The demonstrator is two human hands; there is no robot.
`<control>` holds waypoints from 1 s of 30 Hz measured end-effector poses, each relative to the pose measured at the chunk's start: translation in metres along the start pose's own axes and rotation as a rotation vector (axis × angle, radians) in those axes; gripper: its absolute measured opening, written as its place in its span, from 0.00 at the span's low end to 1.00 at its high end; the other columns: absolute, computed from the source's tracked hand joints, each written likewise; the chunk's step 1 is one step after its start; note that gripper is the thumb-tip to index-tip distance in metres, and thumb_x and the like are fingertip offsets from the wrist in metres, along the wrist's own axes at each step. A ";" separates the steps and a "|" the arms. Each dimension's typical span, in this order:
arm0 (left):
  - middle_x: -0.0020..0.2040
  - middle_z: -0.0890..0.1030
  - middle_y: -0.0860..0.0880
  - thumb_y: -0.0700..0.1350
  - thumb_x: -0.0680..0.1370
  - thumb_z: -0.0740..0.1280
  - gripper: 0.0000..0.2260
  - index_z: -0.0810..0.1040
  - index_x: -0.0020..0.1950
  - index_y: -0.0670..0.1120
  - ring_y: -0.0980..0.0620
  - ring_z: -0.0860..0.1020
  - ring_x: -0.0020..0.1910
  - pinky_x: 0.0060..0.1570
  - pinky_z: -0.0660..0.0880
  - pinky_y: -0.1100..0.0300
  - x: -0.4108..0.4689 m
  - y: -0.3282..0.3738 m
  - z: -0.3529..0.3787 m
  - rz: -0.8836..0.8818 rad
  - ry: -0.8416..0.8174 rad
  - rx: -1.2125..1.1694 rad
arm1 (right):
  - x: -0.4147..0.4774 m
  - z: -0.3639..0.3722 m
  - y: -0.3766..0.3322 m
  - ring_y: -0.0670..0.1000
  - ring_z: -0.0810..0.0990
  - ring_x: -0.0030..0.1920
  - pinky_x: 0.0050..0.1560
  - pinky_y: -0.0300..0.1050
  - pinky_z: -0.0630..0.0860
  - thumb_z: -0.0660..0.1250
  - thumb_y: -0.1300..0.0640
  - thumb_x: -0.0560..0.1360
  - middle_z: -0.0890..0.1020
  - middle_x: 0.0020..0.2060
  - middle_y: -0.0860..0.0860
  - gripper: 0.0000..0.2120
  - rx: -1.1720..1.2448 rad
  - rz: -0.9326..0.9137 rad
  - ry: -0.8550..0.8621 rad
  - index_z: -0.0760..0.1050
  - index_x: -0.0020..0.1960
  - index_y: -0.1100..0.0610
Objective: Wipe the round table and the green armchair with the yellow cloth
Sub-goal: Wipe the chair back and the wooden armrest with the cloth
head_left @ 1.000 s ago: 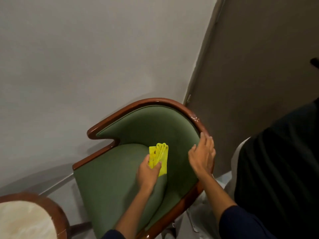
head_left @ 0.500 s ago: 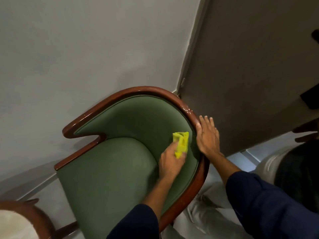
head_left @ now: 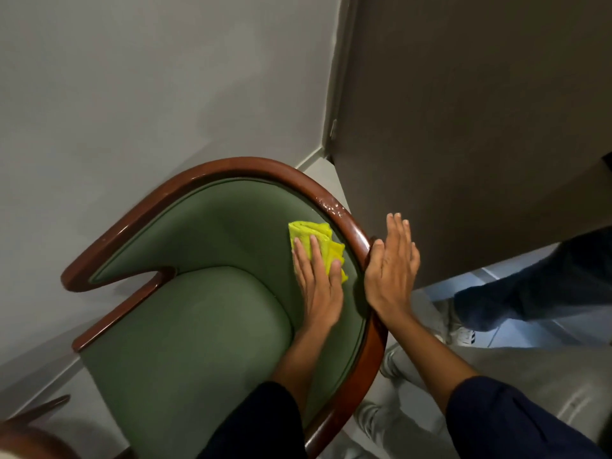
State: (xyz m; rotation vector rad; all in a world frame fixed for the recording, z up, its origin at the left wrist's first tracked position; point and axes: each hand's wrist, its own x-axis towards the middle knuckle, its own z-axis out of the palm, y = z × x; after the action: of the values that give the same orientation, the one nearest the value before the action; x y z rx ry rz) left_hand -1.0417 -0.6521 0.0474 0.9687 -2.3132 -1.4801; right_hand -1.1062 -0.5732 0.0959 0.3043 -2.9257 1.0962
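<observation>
**Cloth reaches the chair's right inner wall**

A grey wall (head_left: 132,94) and a darker door panel (head_left: 463,111) meet in a corner, and the armchair (head_left: 185,326) stands pushed up against it. Over the last second the left hand (head_left: 316,283) has carried the cloth (head_left: 318,240) from the middle of the backrest across to the right side, so it now lies just inside the wooden rim (head_left: 238,165). The hand has also changed its hold: earlier the cloth was pinched upright in the fingers, now the palm lies flat with fingers spread, pressing the folded cloth against the green upholstery. The right hand (head_left: 392,263) holds nothing; it is open, fingers straight, braced on the outside of the rim, much where it was before.

I judge the backrest wipe is well along, with the seat and left arm possibly remaining. Only a sliver of the table's edge (head_left: 29,435) shows at bottom left, so its state cannot be told. Another person's legs (head_left: 530,293) stand nearby.
</observation>
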 end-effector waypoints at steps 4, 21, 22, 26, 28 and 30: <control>0.82 0.40 0.45 0.55 0.82 0.56 0.29 0.48 0.80 0.54 0.45 0.41 0.81 0.78 0.43 0.47 0.061 0.030 -0.009 -0.171 0.143 -0.081 | -0.002 0.001 0.001 0.44 0.51 0.78 0.78 0.51 0.46 0.47 0.51 0.80 0.59 0.78 0.48 0.26 -0.006 0.006 -0.015 0.55 0.78 0.51; 0.81 0.54 0.42 0.53 0.83 0.53 0.22 0.60 0.78 0.54 0.47 0.51 0.81 0.76 0.56 0.42 0.018 0.004 -0.015 0.518 -0.083 0.243 | -0.004 0.004 -0.003 0.45 0.54 0.78 0.77 0.50 0.48 0.45 0.52 0.80 0.63 0.77 0.49 0.26 0.053 0.114 0.067 0.58 0.77 0.53; 0.81 0.55 0.43 0.55 0.83 0.53 0.22 0.61 0.77 0.55 0.46 0.51 0.81 0.77 0.55 0.42 0.036 0.011 -0.023 0.555 -0.082 0.314 | -0.004 0.004 -0.003 0.45 0.54 0.78 0.76 0.49 0.47 0.45 0.52 0.80 0.63 0.77 0.49 0.26 0.059 0.117 0.069 0.59 0.77 0.53; 0.80 0.58 0.43 0.56 0.82 0.54 0.21 0.65 0.75 0.56 0.42 0.51 0.80 0.77 0.51 0.40 0.118 0.023 -0.071 0.538 -0.001 0.544 | -0.009 0.003 -0.006 0.45 0.55 0.78 0.76 0.47 0.46 0.47 0.51 0.80 0.64 0.77 0.49 0.25 0.072 0.111 0.061 0.59 0.77 0.51; 0.80 0.57 0.44 0.56 0.82 0.54 0.21 0.65 0.75 0.57 0.43 0.49 0.81 0.77 0.48 0.39 0.150 0.022 -0.098 0.403 0.048 0.581 | -0.010 0.002 -0.007 0.45 0.55 0.77 0.76 0.48 0.46 0.47 0.51 0.80 0.64 0.76 0.49 0.25 0.054 0.098 0.056 0.59 0.77 0.52; 0.79 0.59 0.44 0.56 0.82 0.54 0.21 0.66 0.74 0.55 0.43 0.51 0.80 0.77 0.46 0.38 0.161 0.021 -0.113 0.316 0.069 0.568 | -0.010 0.001 -0.007 0.46 0.56 0.78 0.77 0.48 0.47 0.47 0.51 0.80 0.64 0.76 0.50 0.25 0.042 0.101 0.054 0.60 0.77 0.52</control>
State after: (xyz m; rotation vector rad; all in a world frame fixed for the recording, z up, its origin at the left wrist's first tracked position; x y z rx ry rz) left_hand -1.1143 -0.8304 0.0933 0.6992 -2.7315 -0.6685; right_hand -1.0955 -0.5775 0.0993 0.1261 -2.9022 1.1596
